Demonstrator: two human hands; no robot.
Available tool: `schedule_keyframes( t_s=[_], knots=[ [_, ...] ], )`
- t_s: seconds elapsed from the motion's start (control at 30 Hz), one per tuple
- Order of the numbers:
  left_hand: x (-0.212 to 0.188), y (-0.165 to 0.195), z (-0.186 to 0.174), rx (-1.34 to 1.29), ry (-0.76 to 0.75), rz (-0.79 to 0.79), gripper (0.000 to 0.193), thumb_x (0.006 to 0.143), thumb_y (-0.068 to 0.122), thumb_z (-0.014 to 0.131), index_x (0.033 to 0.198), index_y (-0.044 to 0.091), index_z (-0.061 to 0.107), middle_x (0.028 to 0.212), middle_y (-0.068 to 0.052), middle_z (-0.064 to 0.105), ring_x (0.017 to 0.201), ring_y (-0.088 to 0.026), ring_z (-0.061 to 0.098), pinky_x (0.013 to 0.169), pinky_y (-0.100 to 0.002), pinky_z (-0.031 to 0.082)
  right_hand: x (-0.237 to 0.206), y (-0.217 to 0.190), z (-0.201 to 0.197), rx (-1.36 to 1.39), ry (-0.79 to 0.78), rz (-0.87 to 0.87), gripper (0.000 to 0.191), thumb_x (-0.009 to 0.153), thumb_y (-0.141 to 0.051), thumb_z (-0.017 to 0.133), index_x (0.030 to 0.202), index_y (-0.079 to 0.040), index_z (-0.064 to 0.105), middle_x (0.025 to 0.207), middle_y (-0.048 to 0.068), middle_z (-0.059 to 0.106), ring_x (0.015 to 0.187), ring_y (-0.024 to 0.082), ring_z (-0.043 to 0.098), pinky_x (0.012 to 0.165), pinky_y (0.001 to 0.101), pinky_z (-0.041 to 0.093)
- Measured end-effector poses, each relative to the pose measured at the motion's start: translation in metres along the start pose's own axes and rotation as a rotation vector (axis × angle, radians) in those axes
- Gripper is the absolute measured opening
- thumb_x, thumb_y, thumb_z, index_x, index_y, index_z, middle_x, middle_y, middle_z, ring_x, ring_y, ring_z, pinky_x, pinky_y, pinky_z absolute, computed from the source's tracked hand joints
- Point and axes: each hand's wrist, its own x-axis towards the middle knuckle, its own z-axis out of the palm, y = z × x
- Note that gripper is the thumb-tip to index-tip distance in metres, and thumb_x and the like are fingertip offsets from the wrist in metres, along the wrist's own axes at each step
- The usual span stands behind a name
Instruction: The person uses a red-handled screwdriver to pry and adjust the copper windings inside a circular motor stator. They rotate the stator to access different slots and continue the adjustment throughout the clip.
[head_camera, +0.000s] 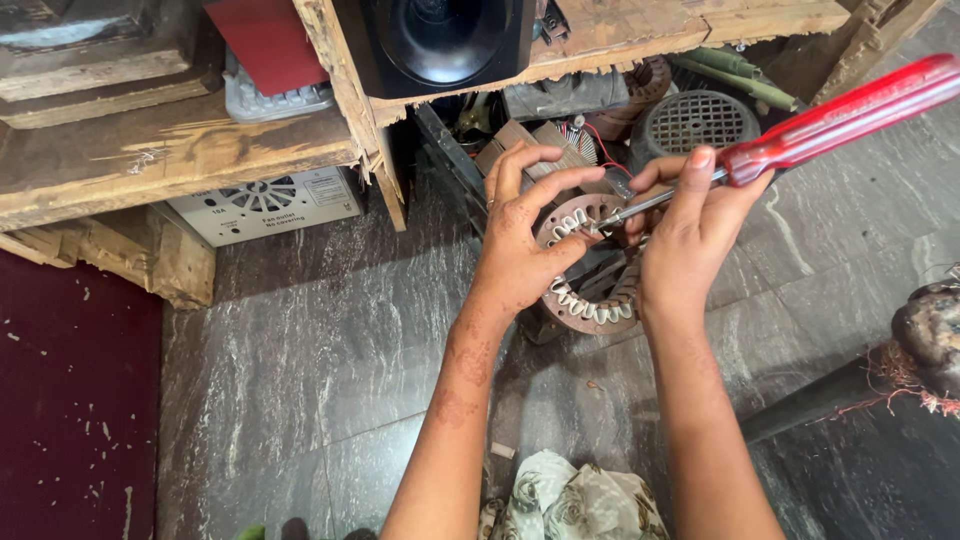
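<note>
The left hand (520, 245) curls around the rim of a round motor stator (590, 265), gripping it on edge above the stone floor (300, 380). The right hand (690, 235) pinches the steel shaft of a red-handled screwdriver (850, 110), whose tip meets the stator's upper windings. A wooden shelf edge (340, 90) hangs close to the left; open floor spreads below and to the right.

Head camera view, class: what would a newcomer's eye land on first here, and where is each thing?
First, the long red-handled screwdriver, slanting from upper right, held in the right hand with its tip on the motor stator at centre. The left hand steadies that rusty ring with white slot liners. Behind, a round grey vent cover lies under the wooden bench.
</note>
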Motion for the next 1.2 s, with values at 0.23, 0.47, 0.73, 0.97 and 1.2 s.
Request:
schedule_keyframes(
  t_s=[0.23,0.47,0.73,0.97,1.2],
  knots=[
    [0.002,-0.004,0.0,0.043,-0.03,-0.005,0.05,0.069,0.011,0.088,0.116,0.023,0.077,0.135,0.001,0.059,0.151,-0.036,0.028,0.128,-0.05,0.025,-0.001,0.006,-0.003,0.073,-0.016,-0.018,0.031,0.124,-0.025,0.044,0.141,-0.006,0.025,0.093,0.015,0.068,0.07,0.015,0.064,0.068,0.0278,0.055],
    [-0.001,-0.001,-0.002,0.04,-0.027,0.003,0.041,0.071,0.011,0.087,0.109,0.025,0.08,0.127,0.003,0.064,0.15,-0.035,0.031,0.127,-0.049,0.027,-0.006,0.005,-0.004,0.054,-0.041,-0.04,0.033,0.125,-0.025,0.042,0.143,-0.005,0.023,0.088,0.012,0.066,0.072,0.014,0.065,0.065,0.024,0.053],
    [-0.002,-0.007,-0.003,0.001,-0.003,0.028,0.037,0.069,0.014,0.09,0.104,0.021,0.08,0.116,0.001,0.062,0.143,-0.031,0.042,0.126,-0.047,0.03,-0.005,0.009,0.001,-0.014,-0.058,-0.056,0.03,0.127,-0.019,0.043,0.146,-0.004,0.025,0.085,0.01,0.065,0.067,0.009,0.056,0.063,0.0215,0.045],
    [0.002,-0.003,-0.005,0.043,-0.04,0.106,0.021,0.064,0.007,0.084,0.078,0.02,0.078,0.113,-0.002,0.048,0.133,-0.029,0.046,0.123,-0.044,0.034,-0.012,0.009,0.006,-0.062,0.007,-0.079,0.026,0.123,-0.009,0.046,0.139,-0.003,0.026,0.081,0.003,0.05,0.06,0.008,0.046,0.053,0.0223,0.037],
    [0.002,0.001,-0.008,-0.046,-0.027,0.001,0.046,0.071,0.005,0.077,0.115,0.019,0.071,0.128,-0.004,0.052,0.137,-0.029,0.046,0.122,-0.042,0.035,-0.012,0.012,0.004,-0.087,0.009,-0.093,0.025,0.128,-0.009,0.043,0.144,-0.001,0.025,0.077,0.005,0.052,0.062,0.01,0.05,0.06,0.023,0.041]
  ],
)
